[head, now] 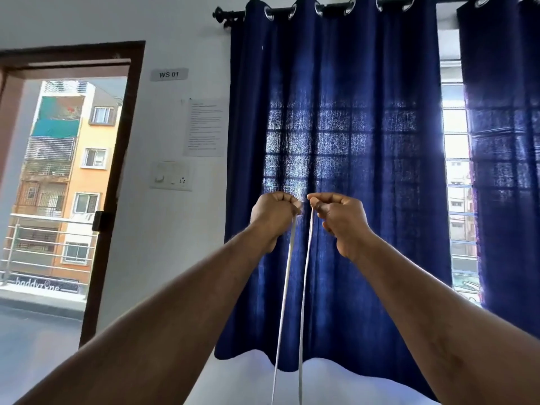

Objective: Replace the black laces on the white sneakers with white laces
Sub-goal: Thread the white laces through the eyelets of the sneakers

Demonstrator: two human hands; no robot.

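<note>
Both arms raised and stretched forward, hands level and near each other but not touching. Left hand (pixel 274 211): fingers curled tight, gripping the top of one strand of the white lace (pixel 287 273), which leaves the fist at the thumb side. Right hand (pixel 339 213): thumb and curled fingers pinching the top of the second strand. The two strands hang taut, side by side and slightly apart, running down between the forearms and off the bottom edge; cannot tell where they end or whether they join. Lace sits in mid-air in front of the dark blue curtain (pixel 350 112), which hangs from a black rod (pixel 230 16) with daylight showing through the weave. Bright window (pixel 455 171) in the curtain gap at right. On the white wall to the left: label "WS 01" (pixel 169 74), a printed sheet (pixel 204 127), a switch panel (pixel 171 175). Open brown-framed doorway (pixel 117 200) at far left, buildings beyond
</note>
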